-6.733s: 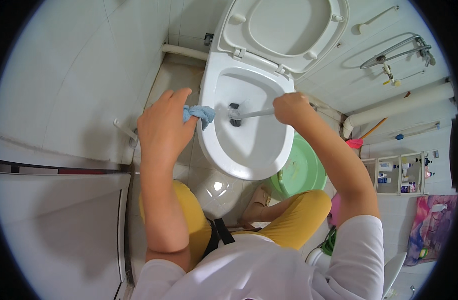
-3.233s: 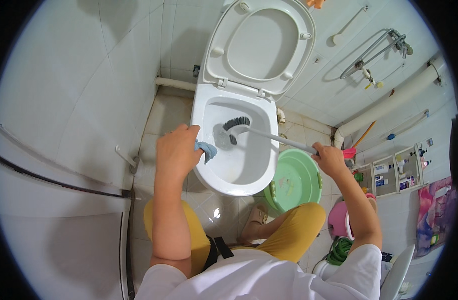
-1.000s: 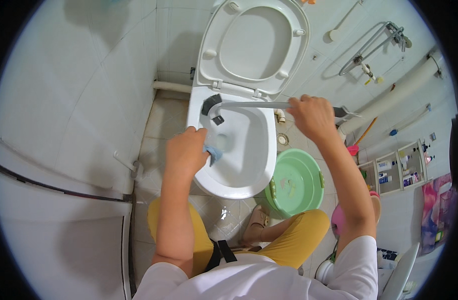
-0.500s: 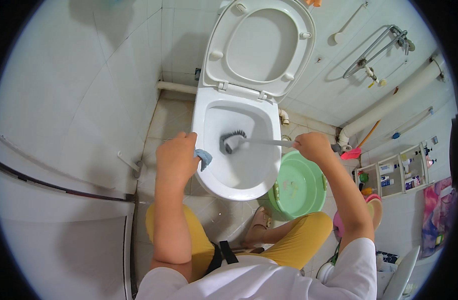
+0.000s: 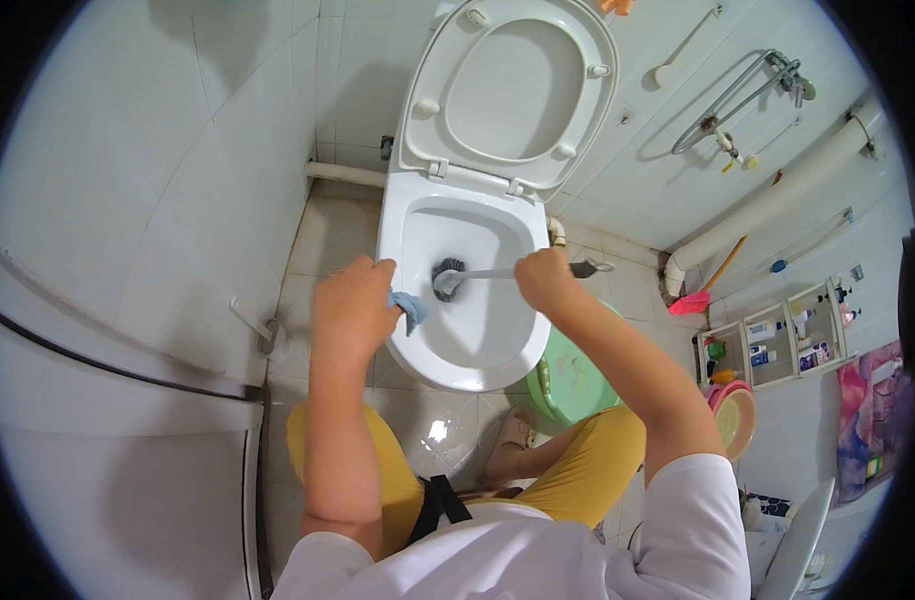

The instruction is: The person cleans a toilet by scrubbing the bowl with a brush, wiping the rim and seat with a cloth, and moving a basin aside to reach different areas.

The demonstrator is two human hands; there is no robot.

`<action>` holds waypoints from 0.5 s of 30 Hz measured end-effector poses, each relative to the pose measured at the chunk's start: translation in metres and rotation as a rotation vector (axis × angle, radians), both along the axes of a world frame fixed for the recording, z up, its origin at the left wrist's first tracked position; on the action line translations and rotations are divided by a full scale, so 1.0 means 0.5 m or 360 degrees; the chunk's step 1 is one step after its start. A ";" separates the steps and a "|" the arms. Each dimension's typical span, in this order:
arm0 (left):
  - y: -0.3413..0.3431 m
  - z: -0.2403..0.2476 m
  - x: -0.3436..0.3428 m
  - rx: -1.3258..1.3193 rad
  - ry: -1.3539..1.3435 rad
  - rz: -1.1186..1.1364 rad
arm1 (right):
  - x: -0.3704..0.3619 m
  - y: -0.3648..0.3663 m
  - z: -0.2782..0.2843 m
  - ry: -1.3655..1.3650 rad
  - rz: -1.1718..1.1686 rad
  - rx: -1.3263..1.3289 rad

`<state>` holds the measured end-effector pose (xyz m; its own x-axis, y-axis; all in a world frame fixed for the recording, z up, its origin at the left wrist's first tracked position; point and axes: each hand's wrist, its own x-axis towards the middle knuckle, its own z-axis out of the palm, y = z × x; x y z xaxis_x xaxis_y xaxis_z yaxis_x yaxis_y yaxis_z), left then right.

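Observation:
My right hand (image 5: 545, 281) is closed round the grey handle of a toilet brush (image 5: 492, 273), over the right rim of the white toilet bowl (image 5: 522, 372). The brush's dark bristled head is down in the bowl, against its left inner side. At the bowl's left rim, my left hand (image 5: 353, 305) grips a blue cloth (image 5: 409, 309), which hangs over the inner edge. The toilet seat and lid (image 5: 577, 110) stand raised behind the bowl.
A green basin (image 5: 555, 385) sits on the floor right of the toilet, partly behind my right arm. Farther right are a white rack (image 5: 775, 370) of bottles, stacked basins (image 5: 734, 420) and a pink brush or scoop (image 5: 690, 302). A white pipe (image 5: 777, 215) runs along the right wall.
My right hand has moved left with the brush, from beyond the bowl's right side to over its rim. The brush head has shifted left inside the bowl. My left hand stays at the left rim.

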<state>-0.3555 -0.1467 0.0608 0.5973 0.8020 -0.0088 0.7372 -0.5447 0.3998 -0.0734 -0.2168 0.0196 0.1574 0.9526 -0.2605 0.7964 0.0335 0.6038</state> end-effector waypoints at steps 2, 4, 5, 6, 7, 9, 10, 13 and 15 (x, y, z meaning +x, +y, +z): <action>-0.009 0.008 0.011 -0.0013 -0.0040 -0.0055 | 0.085 -0.051 0.049 0.0060 -0.0102 0.0059; -0.019 0.010 0.011 -0.0116 -0.0158 -0.0180 | 0.096 -0.112 0.131 0.0165 -0.0267 0.0252; -0.020 0.003 0.003 -0.0126 -0.0155 -0.0175 | 0.092 -0.140 0.165 0.0112 -0.0242 0.0300; -0.017 -0.005 -0.012 -0.0068 -0.0215 -0.0142 | 0.087 -0.161 0.195 0.0063 -0.0217 0.0358; -0.013 -0.012 -0.021 -0.0013 -0.0289 -0.0124 | 0.083 -0.178 0.229 0.0054 -0.0227 0.0356; -0.005 -0.019 -0.033 0.0035 -0.0156 -0.0062 | 0.077 -0.201 0.282 0.0001 -0.0234 0.0398; -0.003 -0.019 -0.035 0.0085 -0.0010 0.0014 | 0.080 -0.206 0.297 -0.0002 -0.0233 0.0400; -0.008 -0.002 -0.026 0.0060 -0.0001 -0.0002 | 0.095 -0.206 0.310 -0.0080 -0.0332 0.0480; -0.010 -0.001 -0.012 0.0055 -0.0067 -0.0059 | 0.128 -0.197 0.265 -0.0038 -0.0282 0.0538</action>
